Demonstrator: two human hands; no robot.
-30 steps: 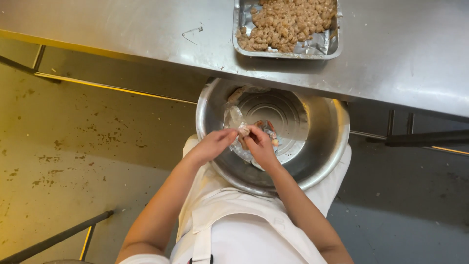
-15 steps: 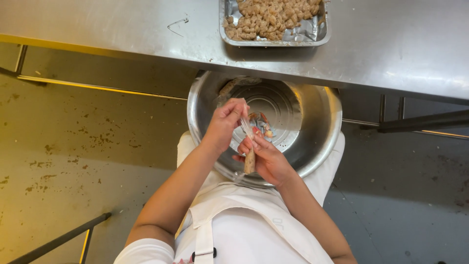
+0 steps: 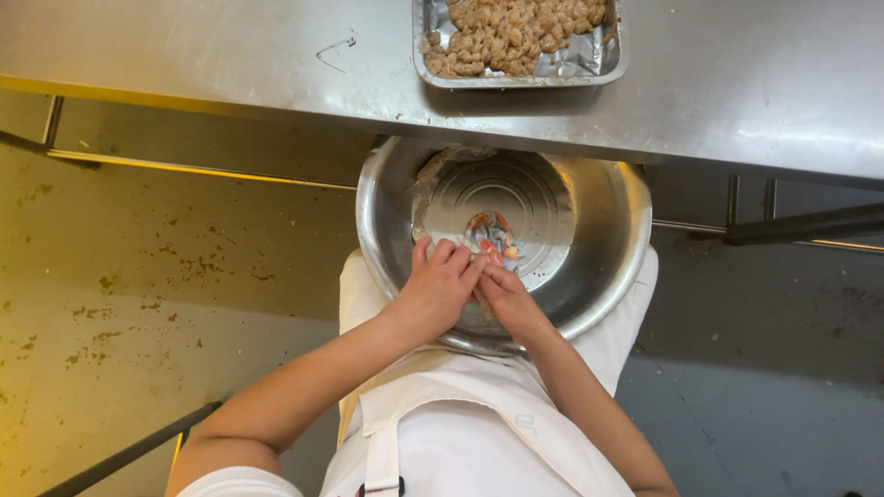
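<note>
Both hands meet over the near inner wall of a large steel bowl (image 3: 589, 230) that rests on the person's lap, half tucked under the edge of the steel table (image 3: 230, 55). Left hand (image 3: 440, 290): forearm angled up from lower left, palm down, fingers curled together and closed over something small; what it grips is hidden beneath them. Right hand (image 3: 505, 296): forearm coming from lower right, fingers bent and pressed against the left fingertips, pinching the same hidden item. Just beyond the fingertips, orange-and-pale shell scraps (image 3: 493, 237) lie on the bowl's bottom. White apron (image 3: 479, 433) below. On the table, well apart, a foil tray (image 3: 608, 66) holds brownish peeled pieces (image 3: 511, 28).
</note>
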